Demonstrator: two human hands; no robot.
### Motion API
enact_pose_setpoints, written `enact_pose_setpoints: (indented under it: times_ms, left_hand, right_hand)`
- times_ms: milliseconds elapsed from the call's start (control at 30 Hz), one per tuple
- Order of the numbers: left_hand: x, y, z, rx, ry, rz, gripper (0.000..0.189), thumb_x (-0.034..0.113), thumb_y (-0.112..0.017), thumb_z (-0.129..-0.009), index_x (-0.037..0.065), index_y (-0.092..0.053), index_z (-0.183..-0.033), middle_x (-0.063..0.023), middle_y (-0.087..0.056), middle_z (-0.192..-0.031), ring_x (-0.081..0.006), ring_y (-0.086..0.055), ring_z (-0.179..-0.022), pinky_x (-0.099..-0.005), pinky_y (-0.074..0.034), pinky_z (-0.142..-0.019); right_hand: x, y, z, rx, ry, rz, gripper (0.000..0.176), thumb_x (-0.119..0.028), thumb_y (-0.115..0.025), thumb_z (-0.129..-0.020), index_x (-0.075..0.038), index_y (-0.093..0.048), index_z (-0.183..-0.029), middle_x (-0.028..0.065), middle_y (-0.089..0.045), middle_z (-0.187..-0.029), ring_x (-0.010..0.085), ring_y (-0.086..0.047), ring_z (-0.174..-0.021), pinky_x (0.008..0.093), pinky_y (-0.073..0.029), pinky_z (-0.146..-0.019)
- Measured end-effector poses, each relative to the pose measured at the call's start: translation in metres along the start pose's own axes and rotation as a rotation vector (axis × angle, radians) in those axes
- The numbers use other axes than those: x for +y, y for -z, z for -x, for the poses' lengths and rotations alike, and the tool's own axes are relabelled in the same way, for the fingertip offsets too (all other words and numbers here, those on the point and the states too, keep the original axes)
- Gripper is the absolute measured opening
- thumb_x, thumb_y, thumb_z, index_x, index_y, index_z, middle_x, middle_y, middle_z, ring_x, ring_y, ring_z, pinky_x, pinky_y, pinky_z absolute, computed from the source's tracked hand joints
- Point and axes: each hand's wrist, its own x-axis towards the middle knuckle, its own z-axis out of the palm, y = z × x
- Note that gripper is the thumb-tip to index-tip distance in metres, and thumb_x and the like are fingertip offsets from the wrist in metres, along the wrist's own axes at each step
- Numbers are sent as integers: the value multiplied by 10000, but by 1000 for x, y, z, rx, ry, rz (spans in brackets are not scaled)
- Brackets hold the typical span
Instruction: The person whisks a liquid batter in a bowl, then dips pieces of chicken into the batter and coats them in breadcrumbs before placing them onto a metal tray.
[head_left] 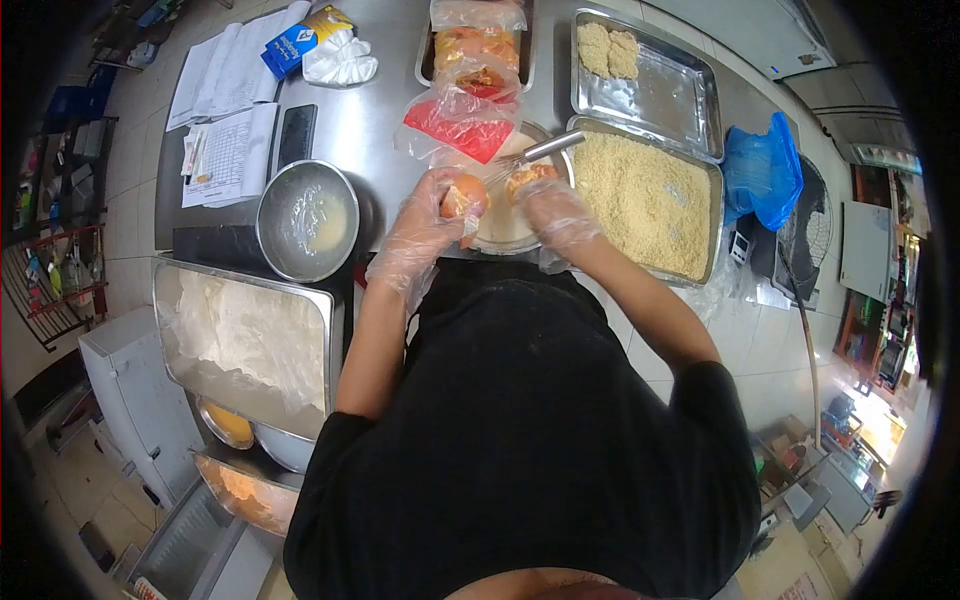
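My left hand (420, 225), in a clear plastic glove, is closed round an orange-coated piece (463, 197) at the near left rim of a batter bowl (505, 236). My gloved right hand (560, 212) has its fingers on a second orange piece (530, 178) over the same bowl. A metal whisk (553, 146) leans across the bowl's far rim, its wires between the two pieces. Just beyond lies a clear plastic bag with a red patch (470, 130). Right of the bowl is a tray of pale crumbs (640, 195).
A metal tray (650, 95) holds crumbed pieces (607, 50). Orange pieces fill a bagged tray (480, 45). Left are a metal bowl (308, 220), a flour tray (245, 340), papers (230, 150) and a phone (297, 135). A blue bag (762, 175) hangs at right.
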Motion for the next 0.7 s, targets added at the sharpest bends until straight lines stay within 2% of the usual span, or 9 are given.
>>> enact_pose_setpoints:
  times_ms: [67, 133, 167, 233, 367, 433, 567, 633, 700]
  left_hand:
    - [-9, 4, -2, 47, -12, 6, 618, 83, -777, -829, 9, -462, -1355, -140, -604, -1222, -193, -604, -1085, -304, -498, -921]
    - [-17, 10, -7, 99, -61, -149, 640, 88, -782, -830, 12, -437, -1363, -153, -605, -1209, -202, -617, -1077, -305, -505, -918]
    - [-20, 13, -7, 98, -57, -148, 640, 88, -782, -830, 12, -437, -1363, -153, -605, -1209, -202, -617, -1077, -305, -505, -918]
    - [-17, 14, -5, 82, -33, 78, 656, 52, -759, -829, 23, -405, -1381, -164, -608, -1199, -212, -624, -1073, -308, -511, -912]
    - [-11, 11, 1, 102, -13, 313, 680, 19, -740, -825, 37, -378, -1401, -157, -608, -1192, -203, -622, -1070, -305, -515, -900]
    - [-10, 11, 3, 111, 32, 335, 669, 24, -768, -802, 22, -430, -1379, -169, -618, -1201, -223, -637, -1071, -344, -495, -960]
    - [-15, 8, 3, 44, -29, 171, 630, 38, -762, -811, 14, -459, -1364, -158, -620, -1199, -197, -628, -1069, -322, -504, -930]
    - [-4, -2, 9, 138, -128, -171, 578, 40, -738, -822, 4, -491, -1344, -136, -626, -1176, -165, -615, -1053, -298, -504, -897]
    - [-1, -5, 13, 180, -119, -274, 527, 51, -728, -823, 2, -520, -1305, -135, -622, -1198, -192, -629, -1049, -311, -507, -899]
  right_hand:
    - [-1, -19, -4, -130, -48, 26, 178, -31, -544, -821, -31, -685, -930, 188, -691, -952, 337, -678, -923, 423, -530, -851]
    - [-1, -22, -7, 39, 203, -148, 150, -88, -586, -855, -52, -697, -950, 142, -690, -930, 342, -669, -890, 438, -518, -776]
    - [2, -22, -7, 36, 202, -150, 150, -88, -586, -855, -52, -697, -950, 142, -690, -930, 342, -669, -890, 438, -518, -776]
    - [6, 1, -10, -212, 0, -449, 197, -154, -627, -879, -40, -713, -1014, 151, -701, -902, 346, -676, -874, 434, -513, -775]
    - [43, 33, -12, -222, -48, -758, 287, -236, -666, -882, -22, -709, -1068, 180, -704, -889, 354, -675, -854, 433, -514, -781]
    - [49, 44, -14, -282, -161, -413, 296, -258, -677, -873, -43, -723, -1073, 185, -714, -927, 352, -677, -869, 433, -517, -789]
    - [28, 31, -15, -166, -241, 61, 214, -170, -580, -892, -19, -728, -920, 210, -713, -907, 373, -691, -883, 446, -544, -790]
    - [24, 24, -19, -158, -166, 67, 213, -145, -548, -890, -28, -724, -867, 204, -713, -899, 356, -696, -889, 447, -550, -797]
    - [19, 15, -23, -150, -91, 72, 232, -121, -517, -888, -37, -720, -814, 198, -713, -891, 340, -701, -895, 447, -555, -803]
